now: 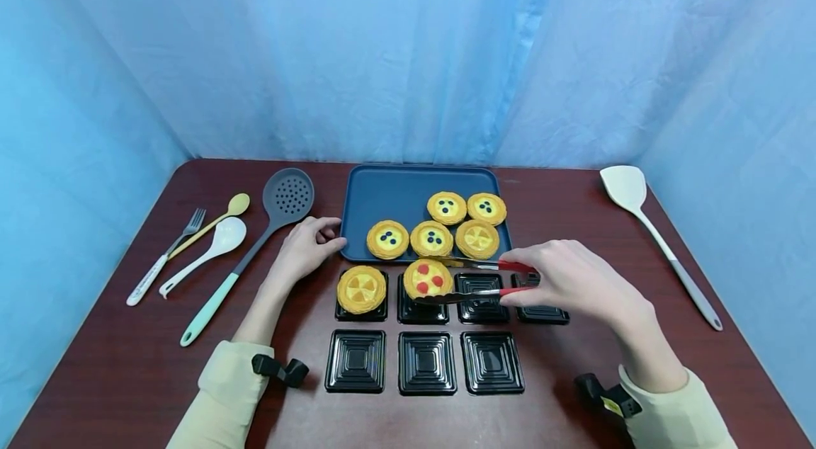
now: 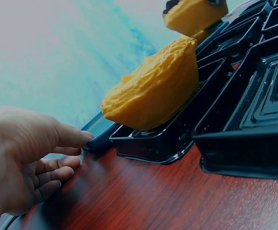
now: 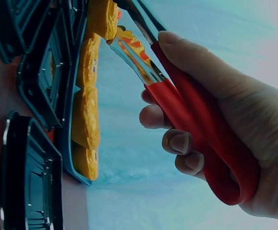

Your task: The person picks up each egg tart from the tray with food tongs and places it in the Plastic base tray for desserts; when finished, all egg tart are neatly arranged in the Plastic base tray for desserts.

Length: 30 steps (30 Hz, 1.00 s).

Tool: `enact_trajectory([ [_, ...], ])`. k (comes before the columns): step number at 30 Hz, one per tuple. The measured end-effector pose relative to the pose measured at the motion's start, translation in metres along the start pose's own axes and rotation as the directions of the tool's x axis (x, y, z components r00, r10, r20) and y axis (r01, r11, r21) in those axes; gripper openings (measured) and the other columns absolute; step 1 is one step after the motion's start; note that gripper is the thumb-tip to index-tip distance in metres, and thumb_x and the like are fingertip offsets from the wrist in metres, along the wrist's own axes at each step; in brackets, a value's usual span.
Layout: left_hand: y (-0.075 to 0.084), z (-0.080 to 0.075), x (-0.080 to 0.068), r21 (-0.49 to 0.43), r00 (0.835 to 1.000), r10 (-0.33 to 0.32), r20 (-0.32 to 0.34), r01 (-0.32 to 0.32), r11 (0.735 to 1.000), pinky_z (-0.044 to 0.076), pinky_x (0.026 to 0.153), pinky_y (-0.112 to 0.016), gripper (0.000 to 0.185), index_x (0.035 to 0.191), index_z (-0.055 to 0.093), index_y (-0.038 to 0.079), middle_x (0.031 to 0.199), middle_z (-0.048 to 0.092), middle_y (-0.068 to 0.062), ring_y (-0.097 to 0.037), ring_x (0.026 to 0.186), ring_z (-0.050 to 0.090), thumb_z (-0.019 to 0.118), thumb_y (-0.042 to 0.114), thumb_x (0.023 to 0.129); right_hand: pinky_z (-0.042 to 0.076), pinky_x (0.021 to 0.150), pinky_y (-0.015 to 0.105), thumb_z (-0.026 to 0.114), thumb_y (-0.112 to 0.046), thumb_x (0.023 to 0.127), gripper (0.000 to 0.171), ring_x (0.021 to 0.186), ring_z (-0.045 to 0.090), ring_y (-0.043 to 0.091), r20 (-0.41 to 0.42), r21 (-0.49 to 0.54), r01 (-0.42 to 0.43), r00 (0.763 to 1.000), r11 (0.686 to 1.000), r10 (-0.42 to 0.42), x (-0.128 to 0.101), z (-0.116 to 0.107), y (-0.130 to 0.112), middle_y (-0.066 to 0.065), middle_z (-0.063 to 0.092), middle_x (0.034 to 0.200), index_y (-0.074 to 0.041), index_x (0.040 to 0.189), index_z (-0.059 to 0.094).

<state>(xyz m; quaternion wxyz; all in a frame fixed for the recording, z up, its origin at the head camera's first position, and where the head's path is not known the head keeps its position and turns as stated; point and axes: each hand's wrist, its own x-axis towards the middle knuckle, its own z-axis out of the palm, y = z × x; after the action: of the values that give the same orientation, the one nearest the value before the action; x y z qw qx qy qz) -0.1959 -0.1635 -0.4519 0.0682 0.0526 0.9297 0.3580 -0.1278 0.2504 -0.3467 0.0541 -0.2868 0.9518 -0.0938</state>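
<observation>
Dark red tabletop (image 1: pixel 299 421) fills the bottom of the frame. Nearest, lower centre: front row of three black trays (image 1: pixel 355 360), no tart in any.

Next row up, frame centre: four more black trays (image 1: pixel 482 311). Leftmost has a yellow-topped tart (image 1: pixel 360 290) sitting on it. Red-dotted tart (image 1: pixel 428 277) is over the second one, squeezed between the arms of the tongs (image 3: pixel 191 120); left wrist view shows it lifted. Right hand (image 1: pixel 567 275), right of centre, fingers wrapped round the red handles. Other two in that row: no tart seen, last one partly behind the hand.

Left hand (image 1: pixel 309 251), left of centre: fingers loose, fingertips at the near-left edge of the blue baking tray (image 1: pixel 389 190), gripping nothing.

Five tarts (image 1: pixel 431 239) lie on that baking tray, upper centre. My count: one placed, one mid-transfer, five left, so early on, I'd say.

Sides: skimmer (image 1: pixel 255 249) and smaller utensils at left, white turner (image 1: pixel 656 236) far right, both apart from the work. Blue curtain (image 1: pixel 395 45) behind everything.
</observation>
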Motion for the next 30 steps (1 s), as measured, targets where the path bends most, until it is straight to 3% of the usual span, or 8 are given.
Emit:
enact_trajectory([
  [16, -0.0017, 0.0003, 0.0010, -0.004, 1.000, 0.005, -0.002, -0.005, 1.000, 0.044, 0.088, -0.044, 0.049, 0.144, 0.060, 0.009, 0.116, 0.063, -0.013, -0.026, 0.098, 0.058, 0.067, 0.030, 0.100, 0.047, 0.065, 0.024, 0.079, -0.059, 0.083, 0.050, 0.063, 0.048, -0.004, 0.046, -0.011, 0.011, 0.999, 1.000, -0.010, 0.0027, 0.0058, -0.0036, -0.022, 0.059, 0.075, -0.020, 0.114, 0.077],
  [30, -0.0013, -0.0001, 0.0010, -0.005, 1.000, 0.000, 0.000, 0.000, 1.000, 0.043, 0.088, -0.044, 0.049, 0.144, 0.060, 0.009, 0.116, 0.063, -0.013, -0.026, 0.097, 0.057, 0.067, 0.030, 0.100, 0.044, 0.064, 0.023, 0.078, -0.059, 0.084, 0.050, 0.062, 0.047, -0.003, 0.066, -0.002, 0.010, 0.998, 1.000, -0.010, 0.0043, 0.0056, -0.0037, -0.021, 0.054, 0.070, -0.019, 0.113, 0.077],
])
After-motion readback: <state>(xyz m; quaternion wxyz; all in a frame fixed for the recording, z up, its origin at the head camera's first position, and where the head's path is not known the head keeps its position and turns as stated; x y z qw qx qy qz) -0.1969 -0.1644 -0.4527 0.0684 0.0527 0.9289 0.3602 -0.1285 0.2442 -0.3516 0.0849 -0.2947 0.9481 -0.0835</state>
